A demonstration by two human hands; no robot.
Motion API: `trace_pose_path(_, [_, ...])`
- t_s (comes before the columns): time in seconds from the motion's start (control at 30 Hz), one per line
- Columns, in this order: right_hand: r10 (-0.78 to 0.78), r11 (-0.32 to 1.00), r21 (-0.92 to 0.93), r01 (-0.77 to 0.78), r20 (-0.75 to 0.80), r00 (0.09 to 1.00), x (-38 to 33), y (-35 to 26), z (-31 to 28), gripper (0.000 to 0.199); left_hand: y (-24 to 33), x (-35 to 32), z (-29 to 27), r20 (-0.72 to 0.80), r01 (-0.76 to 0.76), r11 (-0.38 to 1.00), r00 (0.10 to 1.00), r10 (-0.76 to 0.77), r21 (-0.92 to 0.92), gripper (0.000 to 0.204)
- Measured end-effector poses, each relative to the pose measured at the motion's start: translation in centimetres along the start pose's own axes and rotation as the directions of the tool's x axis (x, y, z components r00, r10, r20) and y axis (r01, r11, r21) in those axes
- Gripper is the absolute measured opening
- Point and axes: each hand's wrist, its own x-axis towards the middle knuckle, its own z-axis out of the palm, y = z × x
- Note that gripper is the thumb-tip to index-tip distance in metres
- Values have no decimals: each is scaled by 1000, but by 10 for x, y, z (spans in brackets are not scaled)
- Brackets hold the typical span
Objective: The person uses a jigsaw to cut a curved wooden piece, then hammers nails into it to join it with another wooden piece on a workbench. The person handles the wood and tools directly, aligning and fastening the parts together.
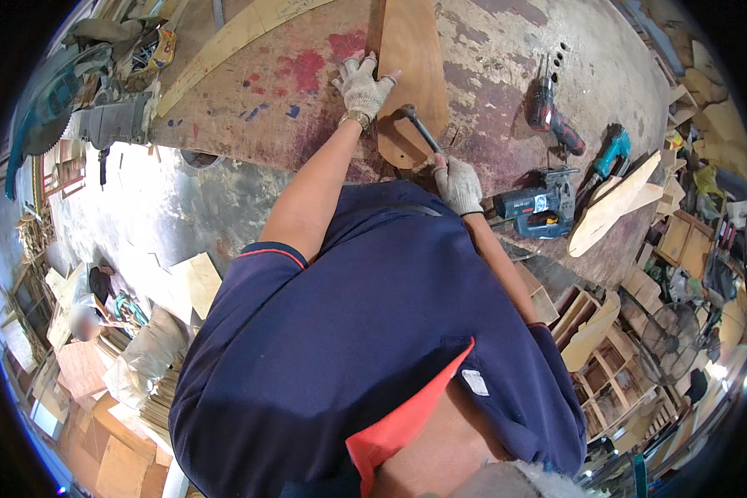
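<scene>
My left hand [363,90], in a pale fingerless-tipped work glove, lies with its fingers spread at the left edge of a long brown wooden board [415,58]. My right hand [461,186], gloved the same way, is closed around the handle of a hammer [423,131]. The hammer's dark head is over the board's near, rounded end, left of the hand. Whether the head touches the wood I cannot tell. A small dark hole or mark shows near that rounded end.
The paint-stained workbench [257,108] carries a red-and-black drill [543,108], a blue jigsaw [548,205], a teal tool [612,153] and cut wood pieces [610,212] at right. A curved wooden strip [216,58] and a circular-bladed saw [50,116] are at left.
</scene>
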Motion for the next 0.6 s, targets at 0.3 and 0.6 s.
trace_pose_path(0.3, [31,988,150,-27,-21,999,-5,28,16,53,4,3,-3,-31,-5,1000,1000,6,24,79])
trace_pose_path(0.6, [508,619,742,-256,-130,852,-4,104,82,56,74,11,2,-29,-338,900,933,359,275,49])
